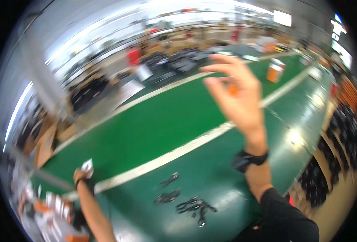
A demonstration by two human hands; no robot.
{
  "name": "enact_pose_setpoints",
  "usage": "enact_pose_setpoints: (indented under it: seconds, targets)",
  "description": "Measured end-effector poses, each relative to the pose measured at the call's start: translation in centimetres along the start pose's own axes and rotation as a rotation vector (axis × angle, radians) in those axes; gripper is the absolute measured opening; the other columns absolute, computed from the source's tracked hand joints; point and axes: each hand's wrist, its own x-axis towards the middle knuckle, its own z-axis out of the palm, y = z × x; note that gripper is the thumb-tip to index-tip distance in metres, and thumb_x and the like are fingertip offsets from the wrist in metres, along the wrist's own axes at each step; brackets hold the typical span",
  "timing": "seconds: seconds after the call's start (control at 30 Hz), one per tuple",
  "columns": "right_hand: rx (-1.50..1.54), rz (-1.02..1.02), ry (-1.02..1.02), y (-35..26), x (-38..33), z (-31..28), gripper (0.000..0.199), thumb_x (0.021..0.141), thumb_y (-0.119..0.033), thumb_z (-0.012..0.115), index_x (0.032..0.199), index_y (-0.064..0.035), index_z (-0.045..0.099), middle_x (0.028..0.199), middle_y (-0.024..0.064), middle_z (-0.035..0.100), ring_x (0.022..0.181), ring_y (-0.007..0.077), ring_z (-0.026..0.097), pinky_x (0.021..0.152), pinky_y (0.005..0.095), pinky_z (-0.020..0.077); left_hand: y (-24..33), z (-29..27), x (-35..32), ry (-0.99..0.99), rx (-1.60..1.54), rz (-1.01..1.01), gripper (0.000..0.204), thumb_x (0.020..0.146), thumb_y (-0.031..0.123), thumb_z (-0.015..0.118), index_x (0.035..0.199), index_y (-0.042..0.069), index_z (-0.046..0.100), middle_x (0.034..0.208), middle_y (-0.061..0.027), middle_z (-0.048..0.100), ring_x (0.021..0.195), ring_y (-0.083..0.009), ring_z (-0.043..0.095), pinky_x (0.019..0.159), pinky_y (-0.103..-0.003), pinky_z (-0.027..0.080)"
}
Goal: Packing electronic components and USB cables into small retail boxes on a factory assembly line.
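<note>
Low on the left, my left hand (80, 176) is closed around a small white box or card (88, 165) at the near edge of the green conveyor belt (158, 125). Blur hides its exact kind. My right hand (239, 92) is raised over the belt, its thumb and fingers apart and nothing in them; a dark band (249, 161) circles that wrist. Between my arms, several bundles of black cable (194, 205) lie on the dark green worktop (146, 213). One single bundle (170, 179) lies closest to the belt's pale edge strip.
An orange and white box (275, 70) stands on the belt at far right. White and orange boxes (57, 207) crowd the lower left. Black goods in cartons (315, 181) stand beyond the right table edge. Dark goods (182, 60) and white sheets (130, 90) cover the far bench.
</note>
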Motion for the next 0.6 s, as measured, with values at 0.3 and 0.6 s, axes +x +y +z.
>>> enact_pose_setpoints:
  seconds: [0.3, 0.6]
  targets:
    - [0.034, -0.113, 0.072, 0.3, 0.5, -2.5, 0.02, 0.088, -0.015, 0.079, 0.105, -0.005, 0.078, 0.123, 0.0221, 0.07, 0.119, 0.0409, 0.067, 0.101, 0.0478, 0.0539, 1.3, -4.0, -0.5, 0.255, -0.528, 0.17, 0.056, 0.07, 0.029, 0.096, 0.104, -0.006, 0.068, 0.102, -0.0238, 0.076, 0.088, -0.0366, 0.075, 0.076, -0.048, 0.059]
    - [-0.043, -0.079, -0.107, 0.5, 0.8, -6.8, 0.024, 0.102, -0.02, 0.073, 0.122, -0.0062, 0.077, 0.139, 0.0112, 0.07, 0.128, 0.0213, 0.065, 0.102, 0.0349, 0.0549, 13.6, -15.8, -30.3, -0.268, -1.154, 0.487, 0.026, 0.098, 0.015, 0.08, 0.116, -0.003, 0.073, 0.101, -0.0062, 0.078, 0.085, -0.0119, 0.073, 0.075, -0.029, 0.059]
